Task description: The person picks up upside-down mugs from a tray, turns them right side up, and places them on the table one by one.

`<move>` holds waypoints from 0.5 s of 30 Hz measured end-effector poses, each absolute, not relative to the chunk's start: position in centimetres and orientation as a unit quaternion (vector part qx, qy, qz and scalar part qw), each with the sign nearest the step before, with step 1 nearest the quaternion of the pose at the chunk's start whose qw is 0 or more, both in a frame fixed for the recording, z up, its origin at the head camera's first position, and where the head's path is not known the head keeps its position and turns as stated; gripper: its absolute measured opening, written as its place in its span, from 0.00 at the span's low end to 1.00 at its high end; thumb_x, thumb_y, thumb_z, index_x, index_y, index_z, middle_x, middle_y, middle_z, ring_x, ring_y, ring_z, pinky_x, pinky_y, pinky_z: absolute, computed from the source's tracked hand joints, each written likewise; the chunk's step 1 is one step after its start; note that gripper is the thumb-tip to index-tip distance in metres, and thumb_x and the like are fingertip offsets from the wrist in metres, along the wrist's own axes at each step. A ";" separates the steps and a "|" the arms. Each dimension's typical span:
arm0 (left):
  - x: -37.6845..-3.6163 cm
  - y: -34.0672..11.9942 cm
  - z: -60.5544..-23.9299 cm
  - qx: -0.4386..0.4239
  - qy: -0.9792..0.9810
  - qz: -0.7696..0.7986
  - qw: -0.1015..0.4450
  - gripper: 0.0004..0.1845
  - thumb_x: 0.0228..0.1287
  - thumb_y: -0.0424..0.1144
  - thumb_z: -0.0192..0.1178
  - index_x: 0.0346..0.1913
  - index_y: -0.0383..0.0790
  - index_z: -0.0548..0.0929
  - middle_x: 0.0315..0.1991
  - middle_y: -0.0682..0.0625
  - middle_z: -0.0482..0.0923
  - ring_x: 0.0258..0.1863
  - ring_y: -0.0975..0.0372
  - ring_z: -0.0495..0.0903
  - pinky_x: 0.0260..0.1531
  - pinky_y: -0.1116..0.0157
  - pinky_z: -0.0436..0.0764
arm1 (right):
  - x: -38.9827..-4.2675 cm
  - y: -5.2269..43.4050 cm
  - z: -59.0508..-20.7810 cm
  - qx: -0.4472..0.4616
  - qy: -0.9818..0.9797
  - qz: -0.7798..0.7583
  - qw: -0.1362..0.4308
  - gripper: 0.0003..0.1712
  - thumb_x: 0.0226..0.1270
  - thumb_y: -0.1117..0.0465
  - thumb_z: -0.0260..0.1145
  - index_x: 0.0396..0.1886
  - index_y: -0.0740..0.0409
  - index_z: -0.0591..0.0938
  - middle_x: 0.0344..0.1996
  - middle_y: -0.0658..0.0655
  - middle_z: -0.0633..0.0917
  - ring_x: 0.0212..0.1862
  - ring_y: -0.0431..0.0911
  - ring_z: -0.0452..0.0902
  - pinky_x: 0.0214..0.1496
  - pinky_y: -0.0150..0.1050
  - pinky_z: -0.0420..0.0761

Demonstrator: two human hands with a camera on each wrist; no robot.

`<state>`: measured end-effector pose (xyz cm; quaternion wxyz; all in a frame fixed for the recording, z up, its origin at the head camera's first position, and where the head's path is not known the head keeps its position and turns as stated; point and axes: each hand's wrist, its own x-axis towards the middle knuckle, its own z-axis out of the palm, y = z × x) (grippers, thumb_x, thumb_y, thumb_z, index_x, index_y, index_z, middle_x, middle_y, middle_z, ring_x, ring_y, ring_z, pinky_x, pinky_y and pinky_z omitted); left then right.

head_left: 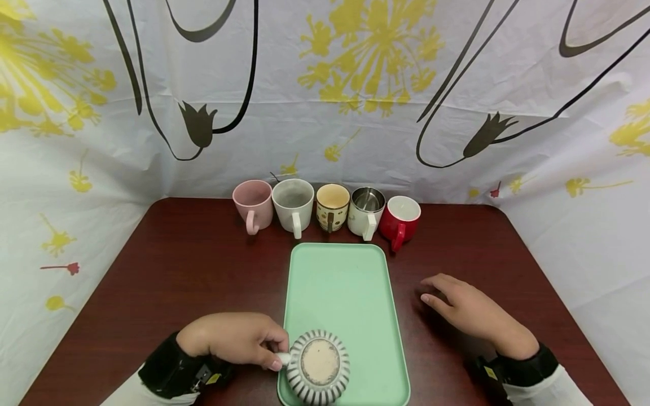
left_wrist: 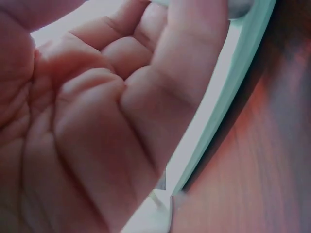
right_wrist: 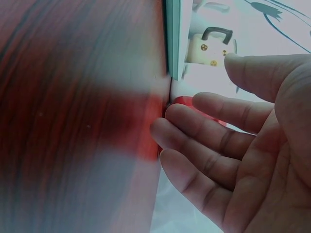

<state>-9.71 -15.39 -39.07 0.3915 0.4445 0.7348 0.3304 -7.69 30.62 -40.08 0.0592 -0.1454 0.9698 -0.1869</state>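
Observation:
A grey and white ribbed mug (head_left: 318,367) is upside down at the near left corner of the green tray (head_left: 341,293), its pale round base facing up. My left hand (head_left: 238,339) pinches the mug's white handle between thumb and fingers. In the left wrist view the palm and curled fingers fill most of the picture, and the mug is mostly hidden. To the right of the tray my right hand (head_left: 469,309) hovers low over the table with relaxed fingers and holds nothing; the right wrist view shows its fingers loosely bent.
Behind the tray stands a row of upright mugs: pink (head_left: 253,206), white-grey (head_left: 293,207), yellow patterned (head_left: 332,207), white with a metal inside (head_left: 366,212), and red (head_left: 400,221). Their handles face me. A patterned cloth (head_left: 304,129) hangs behind the dark red table (head_left: 203,259).

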 end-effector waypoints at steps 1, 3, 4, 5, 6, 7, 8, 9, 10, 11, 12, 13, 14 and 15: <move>-9.7 -15.3 -39.2 0.444 0.733 0.332 0.393 0.09 0.73 0.47 0.64 0.35 0.49 0.84 0.28 0.68 0.76 0.26 0.80 0.72 0.30 0.78 0.74 | -7.7 30.6 -40.1 -0.146 0.970 -0.187 0.060 0.16 0.77 0.50 0.65 0.57 0.51 0.83 0.52 0.49 0.85 0.56 0.47 0.83 0.56 0.51 0.83; -9.6 -15.2 -39.3 0.436 0.729 0.341 0.401 0.10 0.73 0.48 0.64 0.34 0.49 0.84 0.27 0.66 0.78 0.26 0.80 0.73 0.30 0.78 0.75 | -7.7 30.7 -40.1 -0.147 0.969 -0.188 0.060 0.16 0.78 0.50 0.65 0.57 0.51 0.83 0.52 0.48 0.85 0.56 0.47 0.83 0.56 0.51 0.83; -9.6 -15.2 -39.4 0.432 0.728 0.345 0.404 0.10 0.73 0.48 0.64 0.34 0.48 0.84 0.27 0.65 0.80 0.26 0.79 0.75 0.30 0.78 0.75 | -7.7 30.7 -40.1 -0.147 0.969 -0.188 0.059 0.16 0.78 0.50 0.65 0.57 0.51 0.83 0.52 0.48 0.85 0.56 0.46 0.83 0.56 0.51 0.83; -9.6 -15.1 -39.5 0.429 0.728 0.349 0.406 0.11 0.73 0.49 0.63 0.34 0.48 0.84 0.27 0.64 0.81 0.27 0.79 0.77 0.30 0.77 0.76 | -7.7 30.8 -40.2 -0.148 0.969 -0.187 0.059 0.16 0.78 0.50 0.65 0.57 0.51 0.83 0.52 0.48 0.85 0.56 0.46 0.83 0.56 0.51 0.83; -9.6 -15.1 -39.6 0.424 0.728 0.351 0.409 0.11 0.74 0.49 0.63 0.34 0.48 0.84 0.27 0.64 0.82 0.27 0.78 0.78 0.30 0.77 0.76 | -7.7 30.8 -40.2 -0.148 0.969 -0.187 0.058 0.16 0.78 0.50 0.65 0.57 0.51 0.83 0.52 0.48 0.85 0.56 0.46 0.83 0.56 0.51 0.83; -9.6 -15.0 -39.7 0.420 0.728 0.353 0.410 0.12 0.74 0.49 0.62 0.34 0.48 0.83 0.27 0.63 0.83 0.27 0.77 0.79 0.30 0.77 0.76 | -7.7 30.8 -40.2 -0.148 0.970 -0.186 0.057 0.16 0.78 0.50 0.65 0.57 0.51 0.83 0.52 0.48 0.85 0.56 0.46 0.83 0.56 0.51 0.83; -9.6 -15.0 -39.7 0.419 0.730 0.353 0.409 0.12 0.75 0.49 0.61 0.34 0.48 0.83 0.27 0.63 0.83 0.27 0.76 0.80 0.30 0.77 0.76 | -7.8 30.9 -40.3 -0.149 0.970 -0.186 0.057 0.16 0.77 0.50 0.65 0.57 0.51 0.83 0.52 0.48 0.85 0.56 0.46 0.83 0.56 0.51 0.83; -9.6 -14.9 -39.7 0.418 0.732 0.351 0.408 0.12 0.75 0.49 0.61 0.34 0.48 0.83 0.27 0.63 0.83 0.28 0.75 0.81 0.29 0.76 0.76 | -7.8 30.9 -40.3 -0.149 0.970 -0.186 0.057 0.16 0.77 0.50 0.65 0.57 0.51 0.83 0.52 0.48 0.85 0.56 0.46 0.83 0.56 0.51 0.83; -9.6 -14.9 -39.7 0.418 0.733 0.348 0.407 0.12 0.76 0.49 0.60 0.34 0.48 0.83 0.28 0.63 0.83 0.28 0.75 0.81 0.29 0.76 0.77 | -7.8 30.9 -40.3 -0.150 0.970 -0.186 0.056 0.15 0.77 0.50 0.65 0.57 0.50 0.83 0.52 0.47 0.85 0.56 0.46 0.83 0.56 0.51 0.83; -9.6 -14.9 -39.7 0.419 0.735 0.346 0.406 0.12 0.76 0.49 0.60 0.34 0.48 0.83 0.28 0.63 0.83 0.28 0.74 0.81 0.29 0.76 0.77 | -7.8 30.9 -40.4 -0.150 0.969 -0.186 0.056 0.15 0.77 0.50 0.65 0.57 0.50 0.83 0.51 0.47 0.85 0.56 0.46 0.83 0.56 0.51 0.83; -9.6 -14.9 -39.6 0.419 0.736 0.344 0.405 0.12 0.76 0.49 0.60 0.34 0.48 0.83 0.28 0.63 0.82 0.28 0.74 0.81 0.29 0.76 0.77 | -7.8 30.9 -40.4 -0.150 0.969 -0.186 0.056 0.15 0.77 0.50 0.65 0.57 0.50 0.83 0.51 0.47 0.85 0.56 0.46 0.83 0.56 0.51 0.83; -9.6 -14.9 -39.6 0.420 0.737 0.342 0.405 0.12 0.76 0.49 0.60 0.34 0.48 0.83 0.28 0.64 0.82 0.28 0.74 0.81 0.30 0.76 0.77 | -7.8 30.9 -40.4 -0.150 0.969 -0.186 0.056 0.15 0.77 0.50 0.65 0.57 0.50 0.83 0.51 0.47 0.85 0.56 0.46 0.83 0.56 0.51 0.83; -9.6 -14.9 -39.6 0.420 0.737 0.342 0.405 0.12 0.76 0.49 0.60 0.34 0.48 0.83 0.28 0.64 0.82 0.28 0.74 0.81 0.30 0.76 0.77 | -7.8 30.9 -40.4 -0.151 0.969 -0.187 0.056 0.15 0.77 0.50 0.65 0.57 0.50 0.83 0.51 0.47 0.85 0.56 0.46 0.83 0.56 0.51 0.83; -9.6 -14.9 -39.6 0.420 0.736 0.342 0.406 0.12 0.76 0.49 0.60 0.34 0.48 0.83 0.28 0.64 0.82 0.28 0.74 0.81 0.30 0.76 0.77 | -7.7 30.9 -40.4 -0.151 0.969 -0.188 0.056 0.16 0.77 0.50 0.65 0.57 0.51 0.83 0.51 0.47 0.85 0.56 0.46 0.83 0.56 0.51 0.83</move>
